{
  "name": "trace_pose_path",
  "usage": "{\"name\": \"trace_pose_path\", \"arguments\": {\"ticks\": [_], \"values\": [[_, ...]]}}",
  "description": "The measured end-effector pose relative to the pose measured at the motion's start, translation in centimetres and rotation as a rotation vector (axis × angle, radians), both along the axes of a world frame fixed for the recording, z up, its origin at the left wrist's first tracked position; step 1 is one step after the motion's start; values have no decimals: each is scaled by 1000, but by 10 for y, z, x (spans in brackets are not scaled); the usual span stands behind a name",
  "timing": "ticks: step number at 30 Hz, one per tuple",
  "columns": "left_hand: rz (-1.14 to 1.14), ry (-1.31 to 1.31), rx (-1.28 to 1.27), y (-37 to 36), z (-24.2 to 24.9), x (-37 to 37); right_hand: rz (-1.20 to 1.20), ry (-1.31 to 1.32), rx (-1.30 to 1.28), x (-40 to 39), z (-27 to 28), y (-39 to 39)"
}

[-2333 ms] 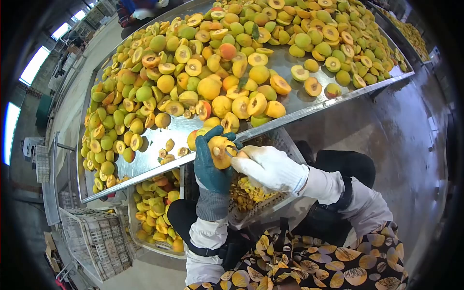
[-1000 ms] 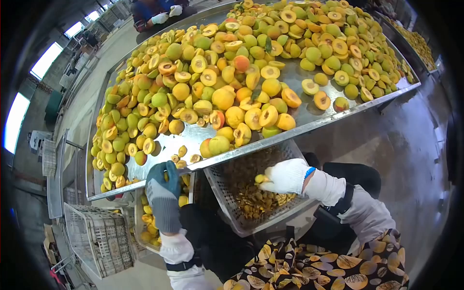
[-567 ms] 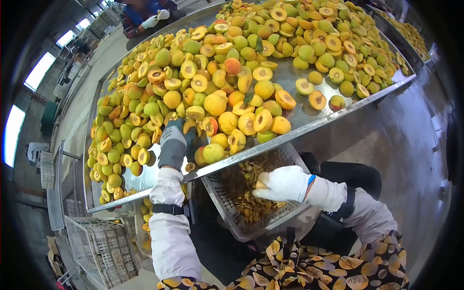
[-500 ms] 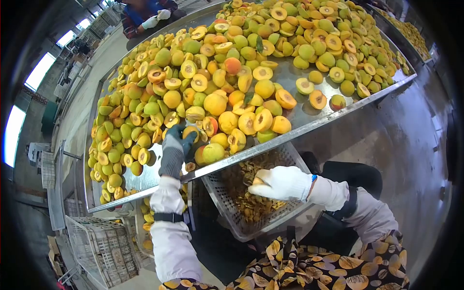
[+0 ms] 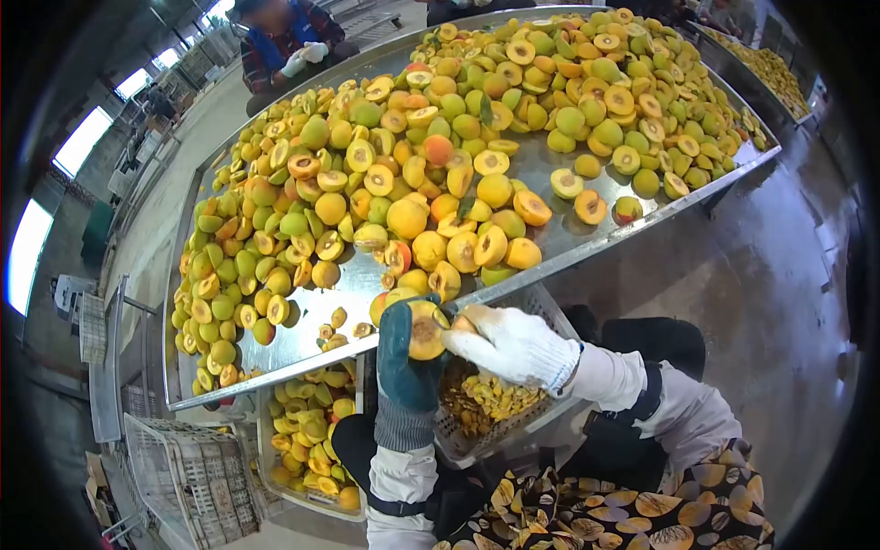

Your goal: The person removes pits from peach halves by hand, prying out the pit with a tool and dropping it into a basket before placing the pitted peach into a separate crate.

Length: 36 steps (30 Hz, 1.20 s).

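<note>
My left hand (image 5: 401,362), in a dark teal glove, grips a yellow peach half (image 5: 426,332), its cut face with the brown centre turned toward my right hand. In a white knit glove, my right hand (image 5: 522,348) is closed on a small tool with a tan handle (image 5: 465,324); its working end meets the edge of the peach half and is hard to make out. Both hands are just over the near rim of a metal table (image 5: 298,325) heaped with peaches (image 5: 406,218), many halved. Below them, a plastic crate (image 5: 451,433) holds brown and yellow scraps.
Left of my legs stands a crate of peach halves (image 5: 307,431), beside stacked white crates (image 5: 197,477). Small peach pieces (image 5: 337,319) lie near the table's front edge. Across the table sits a person with white gloves (image 5: 304,58). Another fruit-covered table (image 5: 775,73) is at far right.
My left hand has come back from the pile toward me with a peach half. My right hand has moved left to meet it. The scrap crate shows more of its yellow pieces.
</note>
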<state>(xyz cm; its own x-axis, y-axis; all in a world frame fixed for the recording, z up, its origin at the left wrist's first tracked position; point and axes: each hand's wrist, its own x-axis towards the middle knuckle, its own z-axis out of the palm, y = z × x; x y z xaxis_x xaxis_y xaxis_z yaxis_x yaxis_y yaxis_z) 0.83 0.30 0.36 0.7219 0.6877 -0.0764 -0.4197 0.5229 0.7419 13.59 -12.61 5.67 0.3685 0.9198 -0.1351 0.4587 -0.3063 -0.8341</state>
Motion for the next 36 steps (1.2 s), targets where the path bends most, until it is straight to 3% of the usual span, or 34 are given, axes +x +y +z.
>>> {"name": "trace_pose_path", "arguments": {"ticks": [3, 6, 9, 11, 13, 15, 19, 22, 25, 28, 31, 32, 35, 36], "values": [[121, 63, 11, -5, -1, 5, -8, -152, 148, -10, -4, -5], [237, 276, 686, -11, -8, 5, -8, -235, 148, -18, -3, -9], [261, 276, 831, -15, -7, 12, -55, -237, 189, -15, -9, -8], [224, 135, 565, -19, -6, 14, -65, -227, 170, -15, -10, -8], [309, 270, 822, -21, -6, 18, -73, -210, 153, -16, -10, -8], [367, 351, 888, -28, 3, 21, -76, -179, 125, -16, -8, -6], [416, 303, 651, -40, 13, 23, -60, -153, 97, -17, -9, -3], [476, 249, 572, -44, 16, 26, 61, -181, 312, -16, -29, 0], [451, 182, 502, -42, 13, 25, 97, 268, 111, -14, -19, 3], [411, 220, 553, -40, 14, 19, 140, 920, -110, -6, 4, -3], [377, 266, 634, -37, 18, 16, 95, 1390, -123, -4, -5, -7], [367, 273, 656, -36, 18, 15, 96, 1400, -123, -4, -6, -7], [338, 288, 701, -33, 11, 17, 53, 1043, -31, -14, -10, -5], [351, 316, 770, -33, 11, 17, 74, 1140, -64, -12, -12, -6]]}}
